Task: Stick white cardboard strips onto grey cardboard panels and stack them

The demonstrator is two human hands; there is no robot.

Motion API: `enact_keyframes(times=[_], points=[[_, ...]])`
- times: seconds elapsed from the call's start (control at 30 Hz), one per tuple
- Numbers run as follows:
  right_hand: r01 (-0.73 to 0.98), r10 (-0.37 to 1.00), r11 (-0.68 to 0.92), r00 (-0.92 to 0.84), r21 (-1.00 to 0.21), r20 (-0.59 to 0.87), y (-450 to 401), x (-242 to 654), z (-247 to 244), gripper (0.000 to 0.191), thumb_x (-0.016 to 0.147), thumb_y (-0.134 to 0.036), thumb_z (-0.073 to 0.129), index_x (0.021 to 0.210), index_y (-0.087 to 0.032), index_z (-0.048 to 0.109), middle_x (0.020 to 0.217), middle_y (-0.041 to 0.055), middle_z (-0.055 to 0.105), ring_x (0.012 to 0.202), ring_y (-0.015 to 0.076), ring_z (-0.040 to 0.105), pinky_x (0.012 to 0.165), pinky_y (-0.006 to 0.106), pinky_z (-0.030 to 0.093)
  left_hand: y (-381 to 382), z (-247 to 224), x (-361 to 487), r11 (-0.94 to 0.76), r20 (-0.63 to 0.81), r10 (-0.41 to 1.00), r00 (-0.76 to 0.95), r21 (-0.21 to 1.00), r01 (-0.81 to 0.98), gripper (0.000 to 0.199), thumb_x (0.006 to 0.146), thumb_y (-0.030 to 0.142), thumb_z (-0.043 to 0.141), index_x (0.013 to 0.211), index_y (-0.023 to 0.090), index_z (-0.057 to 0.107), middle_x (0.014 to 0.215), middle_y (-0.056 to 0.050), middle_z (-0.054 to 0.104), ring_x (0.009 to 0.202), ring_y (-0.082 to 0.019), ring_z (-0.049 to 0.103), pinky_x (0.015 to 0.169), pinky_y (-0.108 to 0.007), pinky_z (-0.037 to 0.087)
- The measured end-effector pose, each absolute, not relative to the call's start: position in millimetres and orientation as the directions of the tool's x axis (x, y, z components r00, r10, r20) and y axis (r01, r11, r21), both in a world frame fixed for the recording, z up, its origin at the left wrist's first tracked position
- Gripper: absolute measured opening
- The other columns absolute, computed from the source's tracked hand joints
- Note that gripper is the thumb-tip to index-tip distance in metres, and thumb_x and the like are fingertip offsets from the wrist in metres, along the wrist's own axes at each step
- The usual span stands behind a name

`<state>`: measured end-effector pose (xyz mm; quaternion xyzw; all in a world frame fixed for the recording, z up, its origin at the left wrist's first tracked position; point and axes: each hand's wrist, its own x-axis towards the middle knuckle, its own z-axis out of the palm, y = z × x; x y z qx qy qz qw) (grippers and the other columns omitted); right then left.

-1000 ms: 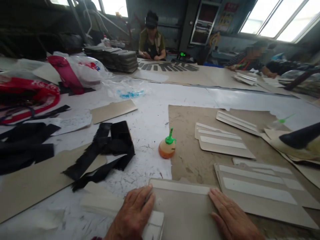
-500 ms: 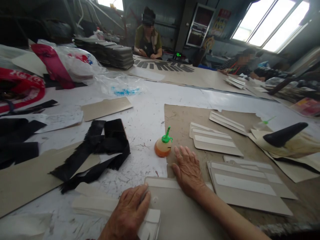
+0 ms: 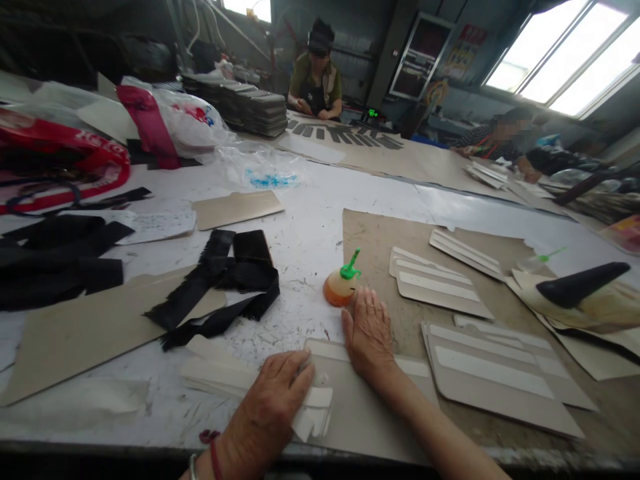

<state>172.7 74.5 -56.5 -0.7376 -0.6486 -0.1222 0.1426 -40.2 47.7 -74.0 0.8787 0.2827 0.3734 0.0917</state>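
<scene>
Centrally, a round translucent bottle containing orange liquid sits just beside the flat, outstretched right hand; the left hand rests unclenched on a rectangular grey panel nearby.

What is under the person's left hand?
Pale strips show on both sides of the left hand, and a grey board shows beside it. Whatever lies directly beneath the hand is covered.

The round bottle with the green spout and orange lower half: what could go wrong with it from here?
The right hand is close beside the bottle and might knock it over. If it tipped, any liquid inside could stain the flat grey-beige board nearby.
</scene>
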Motion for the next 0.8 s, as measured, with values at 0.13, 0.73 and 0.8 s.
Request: enact_keyframes(times=[0.13, 0.73, 0.8], points=[[0.923, 0.922, 0.051, 0.104, -0.382, 0.374, 46, 172, -24, 0.045, 0.093, -0.035, 0.033, 0.118, -0.007, 0.058, 0.124, 0.0179, 0.054, 0.120, 0.0284, 0.044, 0.102, 0.044, 0.033, 44, -43, -54, -0.628, 0.474, 0.750, 0.461, 0.730, 0.270, 0.029, 0.089, 0.013, 0.039, 0.114, 0.017, 0.052, 0.105, -0.009, 0.060, 0.101, -0.017, 0.054, 0.090, -0.031, 0.045], [-0.361, 0.929, -0.368, -0.193, -0.857, -0.317, -60, 90, 18, 0.041, 0.072, -0.048, 0.072, 0.077, -0.017, 0.046, 0.046, -0.0019, 0.055, 0.030, 0.0119, 0.049, 0.029, 0.018, 0.036, -45, 11, -37, 0.597, -0.346, 0.627, 0.698, 0.789, -0.145, 0.047, 0.072, 0.052, 0.069, 0.082, 0.007, 0.065, 0.059, -0.004, 0.057, 0.054, -0.010, 0.052, 0.055, -0.020, 0.036], [-0.420, 0.935, -0.352, -0.202, -0.837, -0.291, -64, 91, 18, 0.041, 0.073, -0.050, 0.070, 0.075, -0.017, 0.046, 0.042, -0.0035, 0.051, 0.028, 0.0120, 0.045, 0.028, 0.019, 0.036, -51, 3, -35, 0.616, -0.339, 0.649, 0.682, 0.760, -0.208, 0.045, 0.073, 0.052, 0.068, 0.078, 0.008, 0.064, 0.061, -0.005, 0.059, 0.056, -0.010, 0.054, 0.056, -0.021, 0.038]])
